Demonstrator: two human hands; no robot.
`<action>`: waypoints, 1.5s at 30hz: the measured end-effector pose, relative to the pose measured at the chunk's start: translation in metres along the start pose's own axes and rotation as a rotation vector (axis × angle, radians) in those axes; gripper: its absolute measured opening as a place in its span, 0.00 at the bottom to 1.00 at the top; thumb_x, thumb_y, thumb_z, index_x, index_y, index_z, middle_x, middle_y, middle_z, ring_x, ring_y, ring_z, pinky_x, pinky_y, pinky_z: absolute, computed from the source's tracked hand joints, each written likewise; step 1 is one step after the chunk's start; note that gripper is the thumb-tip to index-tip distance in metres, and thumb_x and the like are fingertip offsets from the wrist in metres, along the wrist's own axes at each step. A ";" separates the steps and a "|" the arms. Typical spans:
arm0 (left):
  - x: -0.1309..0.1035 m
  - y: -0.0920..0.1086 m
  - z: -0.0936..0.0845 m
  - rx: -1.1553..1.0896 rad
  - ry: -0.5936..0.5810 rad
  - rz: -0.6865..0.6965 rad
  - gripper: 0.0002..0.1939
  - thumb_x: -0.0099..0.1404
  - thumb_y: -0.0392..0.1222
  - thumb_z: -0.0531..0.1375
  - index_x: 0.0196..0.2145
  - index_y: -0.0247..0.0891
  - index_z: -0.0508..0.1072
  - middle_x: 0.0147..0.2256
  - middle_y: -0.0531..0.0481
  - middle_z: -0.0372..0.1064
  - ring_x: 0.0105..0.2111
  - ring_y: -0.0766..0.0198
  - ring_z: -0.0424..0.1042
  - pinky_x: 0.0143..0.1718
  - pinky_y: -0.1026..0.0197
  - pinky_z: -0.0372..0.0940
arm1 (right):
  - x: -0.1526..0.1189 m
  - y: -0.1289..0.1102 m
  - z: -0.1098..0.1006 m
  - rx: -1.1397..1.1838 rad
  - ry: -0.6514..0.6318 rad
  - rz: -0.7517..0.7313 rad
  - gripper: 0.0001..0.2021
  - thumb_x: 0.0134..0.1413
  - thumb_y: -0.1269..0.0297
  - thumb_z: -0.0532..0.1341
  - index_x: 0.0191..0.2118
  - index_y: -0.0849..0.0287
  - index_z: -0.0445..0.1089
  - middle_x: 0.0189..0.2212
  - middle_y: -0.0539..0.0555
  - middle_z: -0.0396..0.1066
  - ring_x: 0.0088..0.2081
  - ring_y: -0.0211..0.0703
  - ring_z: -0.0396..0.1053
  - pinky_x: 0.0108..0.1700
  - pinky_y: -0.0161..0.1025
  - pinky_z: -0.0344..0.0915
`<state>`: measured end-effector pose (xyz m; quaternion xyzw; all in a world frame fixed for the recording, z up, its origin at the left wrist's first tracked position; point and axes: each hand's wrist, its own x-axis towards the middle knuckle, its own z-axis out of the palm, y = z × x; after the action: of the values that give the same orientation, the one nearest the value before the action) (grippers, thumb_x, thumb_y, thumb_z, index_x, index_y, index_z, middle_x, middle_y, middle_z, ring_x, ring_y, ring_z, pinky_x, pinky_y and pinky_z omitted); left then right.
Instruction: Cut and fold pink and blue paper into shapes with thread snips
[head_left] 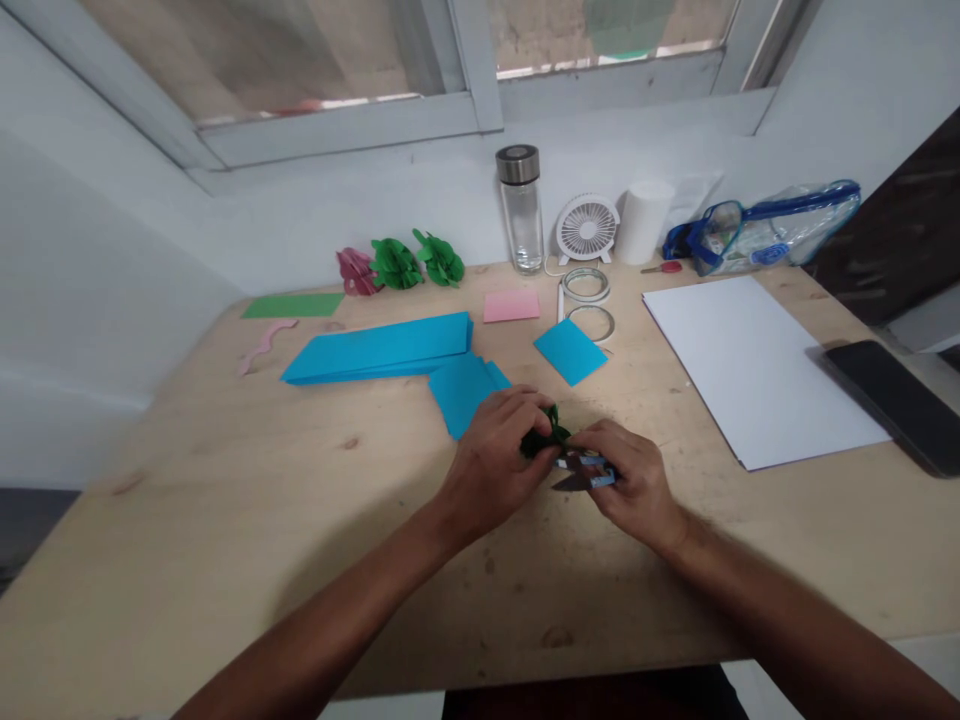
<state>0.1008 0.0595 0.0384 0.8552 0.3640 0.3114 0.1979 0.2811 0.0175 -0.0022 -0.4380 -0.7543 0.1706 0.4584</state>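
My left hand (499, 450) is closed around a small dark green paper piece (551, 435), with folds or loops showing between the fingers. Close against it, my right hand (634, 480) grips what look like scissors (576, 478), a metal blade pointing left below the green piece. The handle is mostly hidden by the fingers. Both hands meet low over the table, fingertips nearly touching. Just beyond my left hand lie small blue paper squares (459, 392), partly covered by it. A single blue square (571, 352) lies beyond my right hand.
Long blue strips (382, 345) are stacked left on the wooden table (300, 530). Behind stand green paper flowers (396, 262), a glass bottle (523, 225) and a small fan (588, 229). Tape rolls (586, 285), white sheets (761, 375) and a black phone (896, 400) lie rightward.
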 end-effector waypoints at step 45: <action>0.001 -0.001 0.010 -0.065 0.081 -0.115 0.06 0.56 0.31 0.57 0.32 0.40 0.65 0.39 0.48 0.71 0.41 0.59 0.69 0.44 0.54 0.64 | 0.000 0.005 0.012 0.232 0.125 0.401 0.04 0.50 0.69 0.60 0.26 0.57 0.69 0.19 0.45 0.63 0.21 0.33 0.57 0.22 0.32 0.50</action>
<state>0.1071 0.0594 0.0312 0.8128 0.4099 0.3457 0.2279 0.2738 0.0222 -0.0114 -0.5331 -0.5976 0.3162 0.5086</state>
